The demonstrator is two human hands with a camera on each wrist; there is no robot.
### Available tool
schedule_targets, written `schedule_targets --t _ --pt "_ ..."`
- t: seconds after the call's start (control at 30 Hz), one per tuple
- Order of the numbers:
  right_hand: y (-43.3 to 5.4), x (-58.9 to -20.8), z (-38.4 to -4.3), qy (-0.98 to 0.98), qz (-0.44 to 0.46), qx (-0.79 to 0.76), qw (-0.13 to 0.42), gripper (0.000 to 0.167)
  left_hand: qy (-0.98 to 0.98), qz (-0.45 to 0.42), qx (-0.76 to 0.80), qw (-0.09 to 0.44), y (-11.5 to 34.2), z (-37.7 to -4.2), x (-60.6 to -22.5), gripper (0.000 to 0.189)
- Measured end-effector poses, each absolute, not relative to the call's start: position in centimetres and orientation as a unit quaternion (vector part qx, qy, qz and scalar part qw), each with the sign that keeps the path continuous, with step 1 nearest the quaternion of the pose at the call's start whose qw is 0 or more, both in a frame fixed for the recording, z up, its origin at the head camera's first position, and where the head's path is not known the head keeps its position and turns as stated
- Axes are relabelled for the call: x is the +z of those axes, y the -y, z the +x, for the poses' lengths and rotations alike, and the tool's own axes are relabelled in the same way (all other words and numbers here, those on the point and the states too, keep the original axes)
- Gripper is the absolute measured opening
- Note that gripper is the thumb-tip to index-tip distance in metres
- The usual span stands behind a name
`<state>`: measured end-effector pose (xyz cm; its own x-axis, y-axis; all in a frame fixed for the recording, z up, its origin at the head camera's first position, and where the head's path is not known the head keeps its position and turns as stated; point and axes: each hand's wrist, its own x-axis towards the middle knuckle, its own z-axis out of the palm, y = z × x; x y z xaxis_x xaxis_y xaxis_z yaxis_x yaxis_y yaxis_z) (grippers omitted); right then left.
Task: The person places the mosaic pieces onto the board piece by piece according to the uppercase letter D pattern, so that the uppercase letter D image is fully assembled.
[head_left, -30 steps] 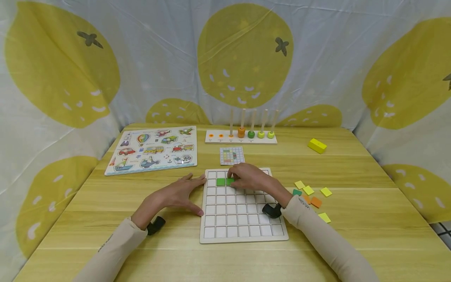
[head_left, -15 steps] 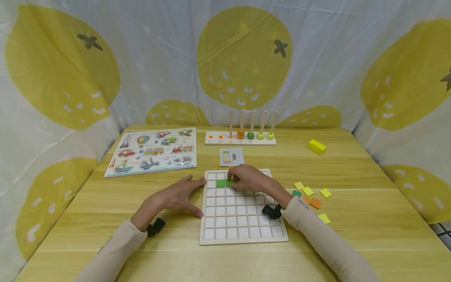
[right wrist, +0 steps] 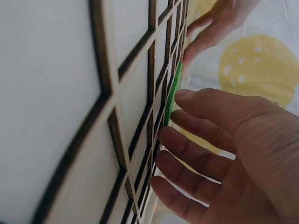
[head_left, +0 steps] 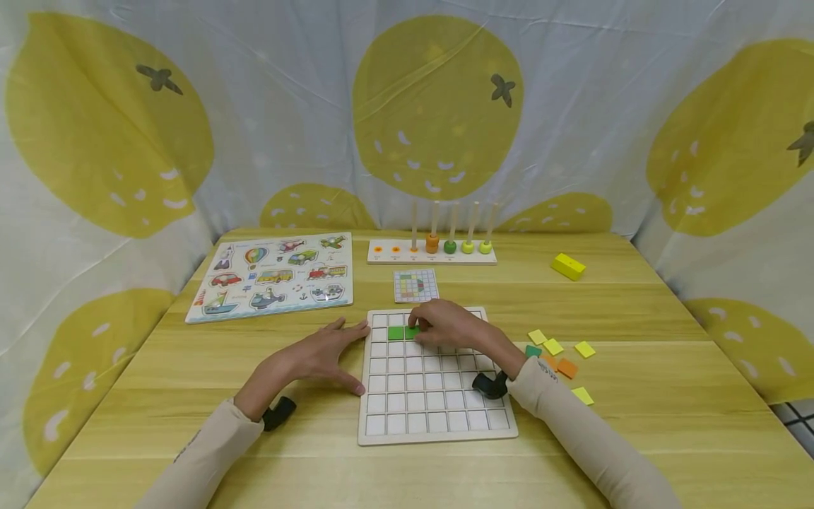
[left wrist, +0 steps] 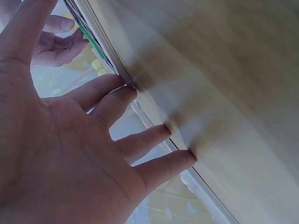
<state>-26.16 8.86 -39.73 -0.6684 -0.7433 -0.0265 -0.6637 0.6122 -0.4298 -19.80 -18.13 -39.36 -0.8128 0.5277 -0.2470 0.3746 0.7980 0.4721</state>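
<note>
Fingers point(right wrist: 191, 150) of the right hand point(head_left: 448, 325) bend down at a green tile point(head_left: 411, 332) toward the grid board's point(head_left: 416, 402) 11 o'clock; whether they pinch it, I cannot tell. Another tile point(head_left: 396, 333) sits just at its 9 o'clock. Spread wide, the left hand point(head_left: 318, 359) touches the board's 9 o'clock edge.

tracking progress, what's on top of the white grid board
On the grid board, two green tiles lie side by side, one partly under the right hand. Whatever is on the squares beneath that hand and its wrist camera is covered.
</note>
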Motion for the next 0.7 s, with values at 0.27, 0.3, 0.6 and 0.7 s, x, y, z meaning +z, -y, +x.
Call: schedule_targets --t 0.27,0.3,0.6,0.7 --pt "-8.79 -39.76 -26.20 -0.892 -0.397 -0.193 0.099 0.020 -0.930 0.242 0.204 0.186 18.18 -19.87 -39.43 0.108" --pt "-8.79 -39.78 -26.22 -0.891 -0.398 -0.194 0.099 0.020 -0.930 0.241 0.204 0.186 18.19 -19.86 -39.44 0.108" --pt "-8.90 -39.63 -26.16 -0.890 -0.402 -0.190 0.097 0.020 -0.932 0.235 0.200 0.189 18.14 -19.98 -39.54 0.108" --pt "-8.96 -39.58 -26.15 -0.890 -0.401 -0.190 0.100 0.021 -0.932 0.235 0.200 0.189 18.10 -20.03 -39.59 0.108"
